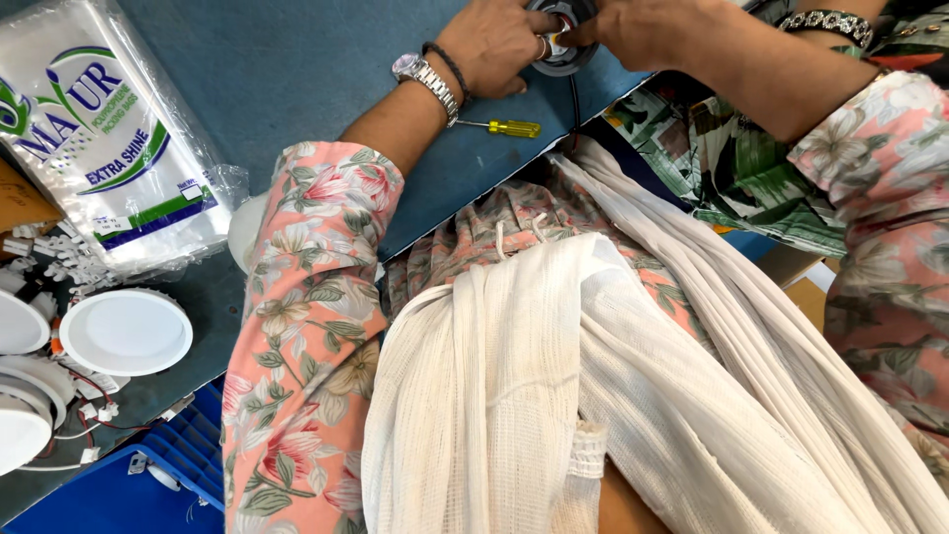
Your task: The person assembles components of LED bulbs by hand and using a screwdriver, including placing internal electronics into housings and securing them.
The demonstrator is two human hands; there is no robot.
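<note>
Fingers of both my hands close around a small round dark fitting [563, 40] at the far edge of the blue worktop [297, 69]. My left hand [499, 44] grips its left side, ring finger against the rim; my right hand [643, 30] pinches it from the right, fingertips meeting over its pale centre. A black cable runs from the fitting toward me. A yellow-handled screwdriver [504, 128] lies just beside my left wrist. White round lamp discs [126, 331] sit at the worktop's left edge, below a plastic bag pack [99, 138]
</note>
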